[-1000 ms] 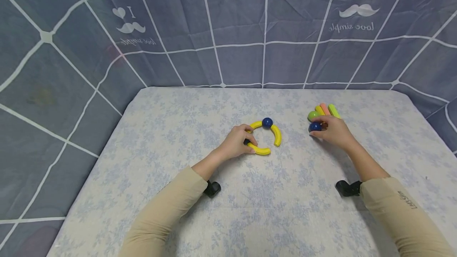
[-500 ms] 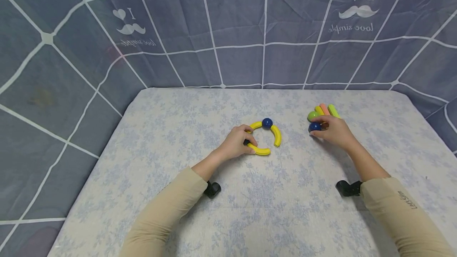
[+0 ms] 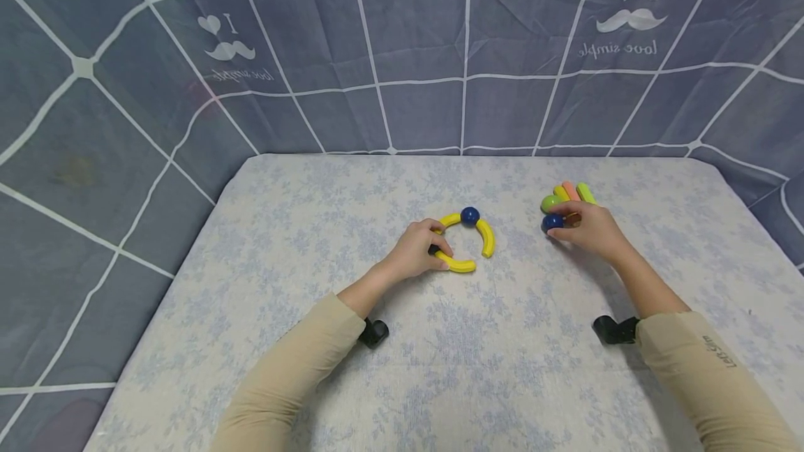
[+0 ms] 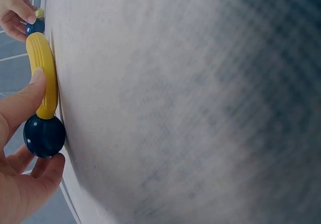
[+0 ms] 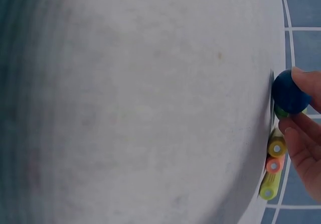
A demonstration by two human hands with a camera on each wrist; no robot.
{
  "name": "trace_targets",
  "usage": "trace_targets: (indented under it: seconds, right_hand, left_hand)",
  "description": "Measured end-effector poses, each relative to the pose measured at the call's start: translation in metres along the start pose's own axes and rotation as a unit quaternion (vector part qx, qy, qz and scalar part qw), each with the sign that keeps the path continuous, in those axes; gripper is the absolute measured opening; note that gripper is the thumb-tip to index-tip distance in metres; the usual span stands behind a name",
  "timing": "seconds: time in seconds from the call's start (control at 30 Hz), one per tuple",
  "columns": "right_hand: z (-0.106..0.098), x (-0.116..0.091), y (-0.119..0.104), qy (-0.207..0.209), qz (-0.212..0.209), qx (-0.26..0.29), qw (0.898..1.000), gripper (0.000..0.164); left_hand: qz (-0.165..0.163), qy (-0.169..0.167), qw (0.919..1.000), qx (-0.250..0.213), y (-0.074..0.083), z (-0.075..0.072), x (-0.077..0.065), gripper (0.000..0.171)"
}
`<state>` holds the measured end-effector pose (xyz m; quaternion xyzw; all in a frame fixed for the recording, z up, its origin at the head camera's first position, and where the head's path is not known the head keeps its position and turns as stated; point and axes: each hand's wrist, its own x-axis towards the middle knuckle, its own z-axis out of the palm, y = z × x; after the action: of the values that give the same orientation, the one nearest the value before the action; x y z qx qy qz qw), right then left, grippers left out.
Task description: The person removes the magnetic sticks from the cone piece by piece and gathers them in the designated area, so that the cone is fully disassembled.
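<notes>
My left hand [image 3: 414, 248] holds the left side of a partial ring of magnetic toy pieces. In the left wrist view its thumb lies on a yellow curved rod [image 4: 44, 76], and its fingers touch the dark blue ball [image 4: 44, 136] at that rod's end. At the ring's top, another blue ball [image 3: 470, 216] joins two more yellow curved rods; the right-hand one [image 3: 486, 238] ends apart from the lower rod [image 3: 461, 266], leaving a gap. To the right, my right hand [image 3: 590, 230] pinches a loose blue ball [image 3: 552, 222] between thumb and fingers, low over the cloth.
Just behind the right hand lie a green ball [image 3: 550, 203] and straight rods: yellow [image 3: 561, 192], orange [image 3: 571, 192] and lime green [image 3: 586, 193]. A pale floral cloth [image 3: 477, 354] covers the table. A grey-blue checked curtain [image 3: 414, 117] hangs along the back and left.
The right hand has shifted very slightly left with the blue ball in its pinch. My left hand and the partial ring stay where they were.
</notes>
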<state>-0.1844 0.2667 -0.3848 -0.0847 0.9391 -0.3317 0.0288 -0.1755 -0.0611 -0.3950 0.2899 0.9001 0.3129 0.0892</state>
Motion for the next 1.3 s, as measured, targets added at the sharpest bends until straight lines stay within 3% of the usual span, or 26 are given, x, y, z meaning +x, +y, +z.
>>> trace_targets:
  seconds: [1.3]
  right_hand:
    - [-0.0009,-0.0002,-0.0033,0.006,-0.005,-0.007,1.0,0.041]
  left_hand:
    - [0.012,0.002,0.9999,-0.005,0.0007,-0.0004,-0.0025,0.018]
